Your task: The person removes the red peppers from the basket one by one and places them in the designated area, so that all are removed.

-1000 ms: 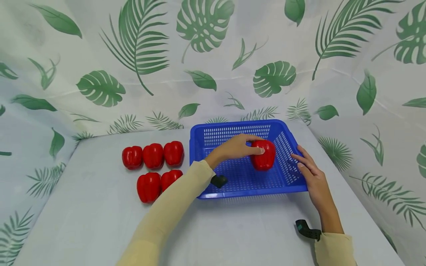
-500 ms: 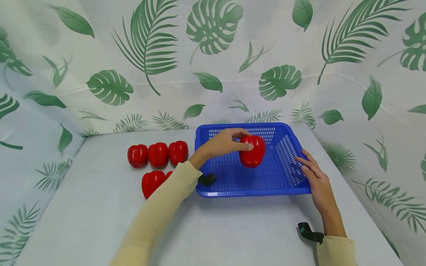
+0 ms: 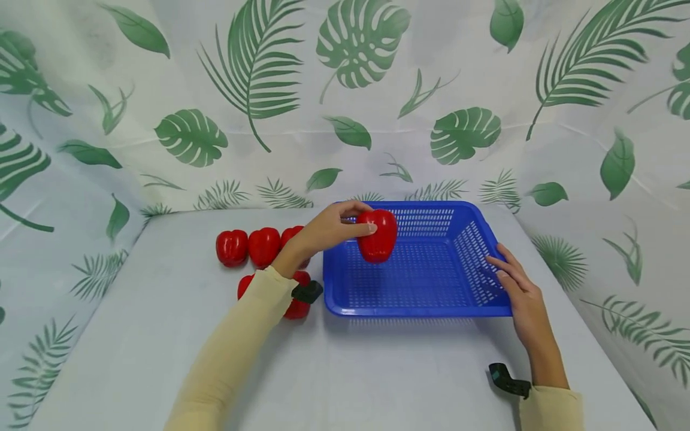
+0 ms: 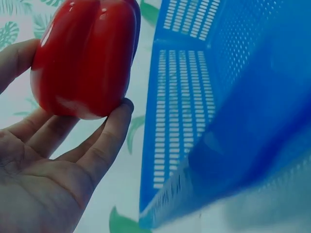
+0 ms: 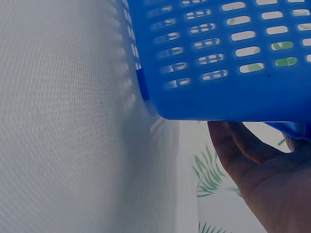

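A glossy red bell pepper [image 3: 378, 236] is gripped in my left hand [image 3: 326, 230], above the left part of the blue plastic basket [image 3: 417, 312]. In the left wrist view, the fingers [image 4: 104, 143] and thumb hold the pepper [image 4: 87, 58] from its sides, next to the basket's perforated wall [image 4: 182, 121]. My right hand [image 3: 525, 302] holds the basket's right rim. The right wrist view has its fingers [image 5: 226, 153] against the rim, with part of the hand hidden behind the basket. No other pepper shows inside the basket.
Left of the basket, red bell peppers stand on the white table [image 3: 377, 377]: a back row with a pepper [image 3: 232, 248] at its left end, and a front row with a pepper [image 3: 297, 308] partly behind the left sleeve. A leaf-patterned cloth [image 3: 399, 137] rises behind.
My left hand has carried the pepper leftward, from over the basket's right half to above its left side. The right hand stays at the rim. The head view has shifted slightly.
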`<state>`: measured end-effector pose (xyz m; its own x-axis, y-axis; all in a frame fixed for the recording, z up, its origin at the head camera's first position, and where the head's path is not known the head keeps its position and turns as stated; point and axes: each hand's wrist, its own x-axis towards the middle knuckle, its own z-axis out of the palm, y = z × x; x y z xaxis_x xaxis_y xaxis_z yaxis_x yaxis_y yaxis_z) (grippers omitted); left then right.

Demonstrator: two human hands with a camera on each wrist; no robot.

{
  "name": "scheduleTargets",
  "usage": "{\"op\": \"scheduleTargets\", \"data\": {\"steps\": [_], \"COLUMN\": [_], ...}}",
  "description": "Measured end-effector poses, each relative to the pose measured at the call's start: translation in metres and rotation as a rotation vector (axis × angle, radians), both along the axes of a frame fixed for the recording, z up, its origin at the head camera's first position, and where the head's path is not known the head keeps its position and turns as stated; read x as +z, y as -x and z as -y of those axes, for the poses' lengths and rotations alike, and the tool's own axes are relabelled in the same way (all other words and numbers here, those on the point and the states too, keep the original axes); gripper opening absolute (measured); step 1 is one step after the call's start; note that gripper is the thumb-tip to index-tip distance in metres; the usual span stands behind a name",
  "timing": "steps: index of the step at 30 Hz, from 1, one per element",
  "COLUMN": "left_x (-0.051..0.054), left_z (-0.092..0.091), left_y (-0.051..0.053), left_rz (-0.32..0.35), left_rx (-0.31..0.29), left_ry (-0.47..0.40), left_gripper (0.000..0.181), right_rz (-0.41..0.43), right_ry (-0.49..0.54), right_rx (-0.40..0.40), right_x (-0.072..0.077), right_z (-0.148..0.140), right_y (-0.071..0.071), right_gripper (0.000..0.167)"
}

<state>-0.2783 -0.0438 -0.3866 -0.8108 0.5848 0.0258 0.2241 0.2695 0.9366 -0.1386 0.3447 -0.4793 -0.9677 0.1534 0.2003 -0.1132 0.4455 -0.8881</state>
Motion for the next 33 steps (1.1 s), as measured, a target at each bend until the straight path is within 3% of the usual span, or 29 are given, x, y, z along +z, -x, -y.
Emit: {"op": "scheduleTargets", "data": {"steps": [7,15,19,24,33], "left_x": [0.005,0.009,0.007,0.004,-0.013], "left_z": [0.032,0.061,0.076,0.097,0.130], "left_y": [-0.004,-0.010,-0.013,-0.022,-0.042], "left_rz": [-0.013,0.059,0.070,0.056,0.071], "left_rx": [0.110,0.157,0.214,0.245,0.335], "left_ry": [0.007,-0.121,-0.150,-0.174,-0.208], "left_gripper": [0.057,0.053,0.054,0.056,0.059], "right_rz": [0.002,-0.006,-0.008,-0.012,0.045], "right_ry": [0.005,0.015,0.014,0.028,0.020], "right_rx": [0.008,-0.009,-0.010,0.005,-0.016], "right_x": [0.003,0.010,0.011,0.010,-0.003], "right_z": [-0.002,-0.004,-0.004,-0.003,-0.004], "right_y": [0.005,0.010,0.013,0.014,0.005], "right_gripper": [0.048,0.048,0.048,0.048,0.050]}}
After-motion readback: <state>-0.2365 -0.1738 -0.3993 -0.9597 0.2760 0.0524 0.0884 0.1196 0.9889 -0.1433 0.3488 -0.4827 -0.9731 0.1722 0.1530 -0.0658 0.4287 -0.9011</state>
